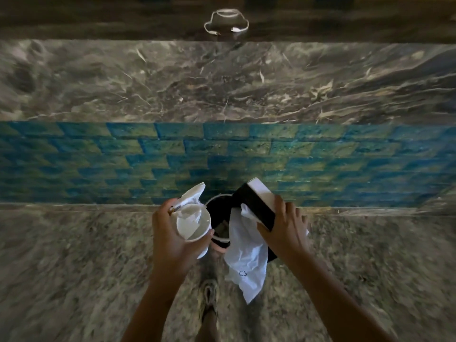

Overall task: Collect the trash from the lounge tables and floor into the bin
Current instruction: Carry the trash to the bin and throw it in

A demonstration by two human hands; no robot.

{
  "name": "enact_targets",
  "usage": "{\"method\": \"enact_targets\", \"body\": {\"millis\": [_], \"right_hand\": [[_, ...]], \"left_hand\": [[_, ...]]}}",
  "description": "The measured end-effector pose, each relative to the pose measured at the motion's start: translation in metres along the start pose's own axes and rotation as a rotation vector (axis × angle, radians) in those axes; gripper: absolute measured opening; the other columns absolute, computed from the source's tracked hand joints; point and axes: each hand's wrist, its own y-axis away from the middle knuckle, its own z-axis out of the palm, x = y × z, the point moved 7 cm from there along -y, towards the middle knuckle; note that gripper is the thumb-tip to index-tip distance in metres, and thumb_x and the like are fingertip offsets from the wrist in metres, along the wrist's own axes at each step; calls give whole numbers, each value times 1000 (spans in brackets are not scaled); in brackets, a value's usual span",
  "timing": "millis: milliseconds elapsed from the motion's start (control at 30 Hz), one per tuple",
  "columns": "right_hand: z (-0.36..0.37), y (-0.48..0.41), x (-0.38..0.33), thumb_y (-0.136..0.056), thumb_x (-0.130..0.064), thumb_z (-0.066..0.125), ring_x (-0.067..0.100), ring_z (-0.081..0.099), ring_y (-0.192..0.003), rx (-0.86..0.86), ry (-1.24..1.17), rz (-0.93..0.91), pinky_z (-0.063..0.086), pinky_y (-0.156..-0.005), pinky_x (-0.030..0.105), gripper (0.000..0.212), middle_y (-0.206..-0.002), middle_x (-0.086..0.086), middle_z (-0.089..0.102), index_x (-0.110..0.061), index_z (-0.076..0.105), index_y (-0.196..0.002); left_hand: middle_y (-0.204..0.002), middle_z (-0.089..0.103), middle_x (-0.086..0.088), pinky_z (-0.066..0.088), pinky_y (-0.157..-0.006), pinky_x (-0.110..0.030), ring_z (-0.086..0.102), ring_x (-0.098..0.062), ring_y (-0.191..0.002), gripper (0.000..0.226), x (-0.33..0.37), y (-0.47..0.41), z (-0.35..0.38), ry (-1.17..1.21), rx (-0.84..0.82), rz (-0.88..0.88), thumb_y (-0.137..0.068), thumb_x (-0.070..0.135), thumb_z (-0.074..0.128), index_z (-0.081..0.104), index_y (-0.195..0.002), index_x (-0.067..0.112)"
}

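While hovering over bin (220, 240), gripping cup (193, 224) in left hand (170, 243), box (259, 206) and bag (246, 262) in right hand (286, 230): dumping step; next, likely release over its mouth.

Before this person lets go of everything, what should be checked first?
1. Mouth of the bin uncovered: ok.
2. The left hand grips the white cup: ok.
3. The crumpled paper is wedged securely in the white cup: cannot tell.
4. The right hand holds the black-and-white box and the white bag together: ok.
5. The white bag is fully over the bin's mouth: not ok, it hangs past the near rim.
6. Room left inside the bin: cannot tell, too dark.
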Motion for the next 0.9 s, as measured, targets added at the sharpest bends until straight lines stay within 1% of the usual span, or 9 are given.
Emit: {"method": "enact_targets", "body": {"millis": [167,333,400,433,500,567,667,800,900], "right_hand": [[71,-104,-16,-71,-36,69,36,53,-91,0,-4,62,44,-79,45,72,-106,18,54,-4,42,-130],[138,-180,-8,-71,-38,69,36,51,-95,-70,11,132,42,-81,46,76,-110,19,52,-4,39,-133],[165,-203,0,-71,-41,69,36,49,-100,-87,11,157,41,-86,46,78,-114,18,51,-6,37,-133],[180,-212,4,-72,-41,68,36,48,-103,-95,7,175,40,-88,46,78,-115,17,50,-7,35,-134],[209,-232,13,-72,-41,67,35,47,-106,-93,-17,222,38,-90,46,78,-116,16,50,-9,33,-135],[241,-248,21,-71,-38,67,35,47,-105,-78,-49,270,38,-89,45,76,-114,16,50,-10,33,-134],[294,-264,32,-70,-36,66,35,47,-104,-62,-81,295,38,-88,45,73,-113,16,50,-11,35,-132],[364,-264,49,-70,-38,66,36,45,-107,-81,-97,349,36,-91,47,79,-119,18,48,-11,32,-135],[406,-262,55,-70,-40,68,35,43,-110,-103,-77,348,33,-93,46,84,-123,18,46,-10,29,-138]], "left_hand": [[-120,44,8,38,-75,-9,47,3,-102,84,-76,-106,49,-43,-87,-65,-52,29,85,37,-121,38],[-120,43,10,41,-70,-6,47,7,-103,82,-146,-160,92,-61,-121,-176,-55,22,86,39,-121,35],[-121,48,3,43,-71,-4,51,6,-102,77,-170,-171,110,-53,-132,-204,-55,24,85,44,-120,27],[-120,51,0,47,-73,-9,54,0,-103,75,-183,-174,118,-39,-147,-233,-56,29,84,46,-120,25],[-118,58,-4,55,-78,-28,60,-14,-104,72,-209,-177,134,-12,-169,-292,-57,38,82,50,-120,24],[-117,60,-8,56,-78,-38,61,-21,-105,70,-236,-177,148,-11,-184,-320,-59,40,81,51,-120,23],[-121,57,-5,55,-77,-36,60,-21,-105,74,-271,-171,165,-9,-136,-331,-58,40,81,48,-123,24],[-119,45,7,46,-74,-21,53,-14,-105,79,-308,-166,184,-106,-7,-346,-50,40,79,41,-119,33],[-117,54,-6,53,-77,-38,57,-25,-105,73,-343,-166,206,-93,-36,-388,-54,31,80,50,-119,15]]}}
